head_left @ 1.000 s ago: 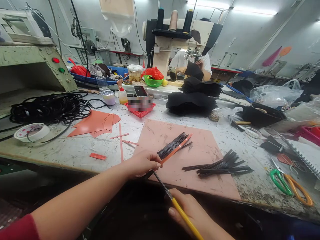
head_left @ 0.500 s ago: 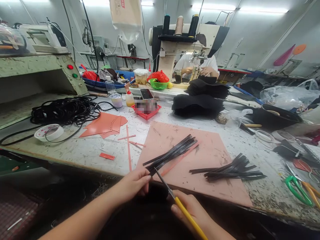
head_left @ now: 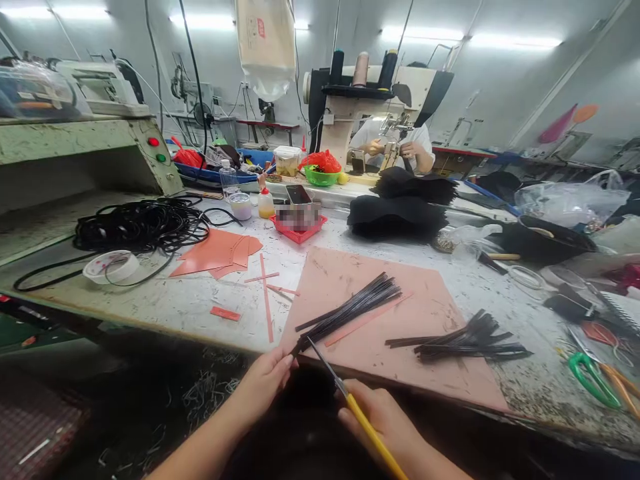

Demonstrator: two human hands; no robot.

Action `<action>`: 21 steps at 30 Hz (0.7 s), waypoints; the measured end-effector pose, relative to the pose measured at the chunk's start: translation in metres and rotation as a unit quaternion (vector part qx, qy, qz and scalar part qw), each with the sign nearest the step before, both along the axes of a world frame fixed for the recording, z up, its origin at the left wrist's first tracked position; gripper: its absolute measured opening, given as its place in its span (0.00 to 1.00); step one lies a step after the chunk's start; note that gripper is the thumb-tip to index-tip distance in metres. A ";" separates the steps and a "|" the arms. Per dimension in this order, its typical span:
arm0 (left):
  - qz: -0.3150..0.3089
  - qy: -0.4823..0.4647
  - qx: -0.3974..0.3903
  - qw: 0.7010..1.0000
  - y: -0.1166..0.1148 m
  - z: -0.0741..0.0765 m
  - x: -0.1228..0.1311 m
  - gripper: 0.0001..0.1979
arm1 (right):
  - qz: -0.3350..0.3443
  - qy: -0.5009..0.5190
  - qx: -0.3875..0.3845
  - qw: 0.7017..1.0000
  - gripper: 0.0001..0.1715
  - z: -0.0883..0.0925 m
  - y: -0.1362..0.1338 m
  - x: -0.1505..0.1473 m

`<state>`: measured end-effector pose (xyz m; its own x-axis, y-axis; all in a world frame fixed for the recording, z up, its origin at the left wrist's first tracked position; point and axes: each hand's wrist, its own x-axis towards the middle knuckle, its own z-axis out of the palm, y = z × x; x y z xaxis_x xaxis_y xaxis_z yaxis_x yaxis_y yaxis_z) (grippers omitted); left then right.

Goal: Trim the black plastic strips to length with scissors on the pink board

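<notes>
My left hand (head_left: pixel 270 377) is closed at the table's front edge, pinching the near end of a bundle of thin black strips (head_left: pixel 345 310). The far ends of that bundle fan out over a pink cutting board (head_left: pixel 425 283). Closed around yellow-handled scissors (head_left: pixel 370 427), seen edge-on, my right hand (head_left: pixel 385 417) is just to the right. The narrow metal blade points up and left, its tip close to the held strips; whether it touches them I cannot tell. A second pile of black strips (head_left: pixel 467 340) lies on the board's right side. Under the first bundle's far side is a thin pink strip (head_left: pixel 367 320).
Coiled black cord (head_left: pixel 140 227), a tape roll (head_left: pixel 110 267) and orange pieces (head_left: pixel 215 252) lie left. Behind stand a red tray (head_left: pixel 299 233), a glue bottle (head_left: pixel 265 202) and stacked black pieces (head_left: pixel 395 217). Green-handled scissors (head_left: pixel 593 380) lie right. A person works at a sewing machine (head_left: pixel 360 100).
The view has shifted, with the table appearing slightly right and lower. My left hand has drawn slightly down and left relative to the board, still holding the strips. The scissors stay beside them.
</notes>
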<state>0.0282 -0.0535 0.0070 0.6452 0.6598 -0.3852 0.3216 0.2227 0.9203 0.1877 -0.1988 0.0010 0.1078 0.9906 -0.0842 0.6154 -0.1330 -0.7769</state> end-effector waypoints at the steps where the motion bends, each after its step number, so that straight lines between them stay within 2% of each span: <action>1: 0.017 -0.002 0.015 1.000 0.002 -0.002 -0.004 0.20 | -0.005 -0.027 0.018 0.999 0.18 0.004 0.002 0.000; 4: 0.096 0.001 0.079 0.992 0.011 -0.007 -0.018 0.20 | -0.033 -0.174 0.115 0.977 0.16 0.013 0.013 0.001; 8: 0.220 -0.015 0.127 0.967 0.025 -0.004 -0.039 0.19 | -0.017 -0.350 0.260 0.900 0.21 0.004 0.037 -0.001; 11: 0.265 -0.022 0.144 0.953 0.031 0.002 -0.048 0.18 | 0.020 -0.400 0.318 0.860 0.18 -0.008 0.048 -0.003; 14: 0.268 -0.028 0.138 0.953 0.030 0.008 -0.046 0.18 | 0.044 -0.398 0.343 0.850 0.16 -0.012 0.050 -0.006; 16: 0.245 -0.033 0.126 0.961 0.026 0.011 -0.037 0.18 | 0.022 -0.342 0.339 0.876 0.16 -0.002 0.046 -0.011; 17: 0.230 -0.037 0.120 0.965 0.023 0.013 -0.031 0.19 | 0.006 -0.282 0.319 0.905 0.15 0.007 0.043 -0.013; 19: 0.192 -0.054 0.113 0.973 0.017 0.019 -0.018 0.19 | -0.023 -0.079 0.251 0.964 0.17 0.034 0.037 -0.018; 20: 0.173 -0.068 0.112 0.976 0.013 0.022 -0.010 0.18 | -0.027 0.050 0.207 0.977 0.18 0.050 0.034 -0.020; 21: 0.156 -0.082 0.114 0.978 0.009 0.026 -0.003 0.17 | -0.027 0.181 0.172 0.968 0.19 0.066 0.031 -0.021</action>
<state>0.0251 -0.0447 0.0330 0.4400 0.8908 -0.1132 0.1146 0.0694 0.9910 0.1672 -0.1673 0.0674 0.1855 0.9605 0.2072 0.2937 0.1471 -0.9445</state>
